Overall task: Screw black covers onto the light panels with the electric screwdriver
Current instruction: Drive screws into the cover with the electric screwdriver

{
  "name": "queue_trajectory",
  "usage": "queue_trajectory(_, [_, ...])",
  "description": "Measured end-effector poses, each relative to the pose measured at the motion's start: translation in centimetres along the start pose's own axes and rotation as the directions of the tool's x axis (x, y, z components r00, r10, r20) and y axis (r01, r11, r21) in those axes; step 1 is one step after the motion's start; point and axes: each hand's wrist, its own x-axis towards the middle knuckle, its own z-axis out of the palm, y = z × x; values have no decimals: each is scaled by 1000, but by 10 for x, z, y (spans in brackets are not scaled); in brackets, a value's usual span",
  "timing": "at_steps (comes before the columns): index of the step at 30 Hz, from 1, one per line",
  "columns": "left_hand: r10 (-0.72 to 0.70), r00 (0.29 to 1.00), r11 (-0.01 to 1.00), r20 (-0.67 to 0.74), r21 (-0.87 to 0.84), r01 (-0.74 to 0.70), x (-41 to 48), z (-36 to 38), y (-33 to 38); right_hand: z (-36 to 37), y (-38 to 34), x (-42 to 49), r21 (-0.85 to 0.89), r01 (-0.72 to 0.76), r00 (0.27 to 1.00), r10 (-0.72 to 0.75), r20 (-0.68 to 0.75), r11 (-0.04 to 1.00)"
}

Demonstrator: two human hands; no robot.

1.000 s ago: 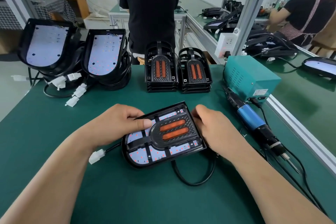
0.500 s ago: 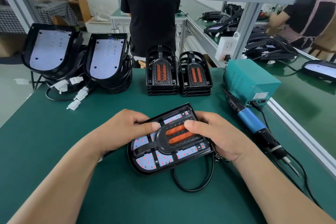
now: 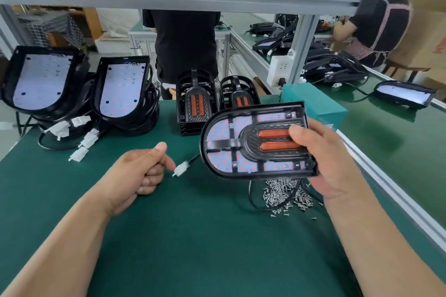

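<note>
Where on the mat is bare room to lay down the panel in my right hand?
The widest bare patch of green mat for the light panel lies near you, between the two forearms, short of the screw pile. A smaller one lies left of the left hand, before the white connectors. The back edge is crowded: bare panel stacks, cover stacks, teal box.

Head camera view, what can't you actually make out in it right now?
Electric screwdriver: not visible in the head view; the held-up light panel and right hand may cover it.
Right stack of black covers: lower part behind the panel.
Screws in the panel's black cover: too small and blurred to tell if fitted.
Pile of screws: far edge under the panel.
</note>
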Motion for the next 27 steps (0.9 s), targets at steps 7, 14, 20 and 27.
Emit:
queue_trajectory(7, [2, 999, 997, -36, 72, 1, 5, -2, -5, -70, -52, -5, -26, 158, 873, -152, -464, 987])
queue_trajectory(14, [11, 999, 991, -40, 132, -6, 8, -4, -9, -139, -76, -35, -83, 116, 714, -142, -686, 990])
queue_trajectory(20, [21, 999, 988, -44, 153, -14, 12, -10, -15, -189, -68, -45, -88, 126, 593, -146, -792, 988])
queue_trajectory(27, [11, 998, 988, -62, 155, -2, 20, -23, -26, -223, -61, -69, -153, 42, 463, -155, -872, 987])
